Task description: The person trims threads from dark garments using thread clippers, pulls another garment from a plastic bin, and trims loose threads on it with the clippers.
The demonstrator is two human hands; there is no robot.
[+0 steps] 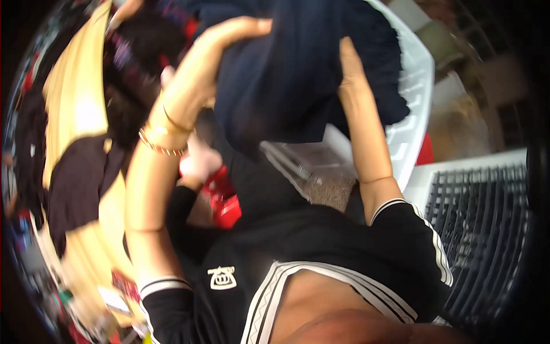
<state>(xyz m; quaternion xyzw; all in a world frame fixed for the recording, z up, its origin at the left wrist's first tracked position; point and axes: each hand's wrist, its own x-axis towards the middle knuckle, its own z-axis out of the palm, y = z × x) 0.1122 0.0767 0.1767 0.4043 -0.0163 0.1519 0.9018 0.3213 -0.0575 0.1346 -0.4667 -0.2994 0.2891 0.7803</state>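
Observation:
My left hand (211, 53) and my right hand (353, 71) hold a large bundle of dark navy cloth (286, 74) between them. Each thumb lies along the near side of the cloth, while the other fingers are hidden behind or under it. Two gold-coloured bracelets circle my left wrist. The bundle sits against a white plastic basket (421, 86), overlapping its slatted side; blur hides whether it rests in the basket. Below the cloth is a clear plastic bag (306, 166).
Along the left runs a tan table (80, 97) with a dark garment (83, 183) on it. Another person's hand (127, 10) reaches in at the top left. A red object (226, 209) is beside my left forearm. To the right stands a white-rimmed crate with a dark grid (481, 212).

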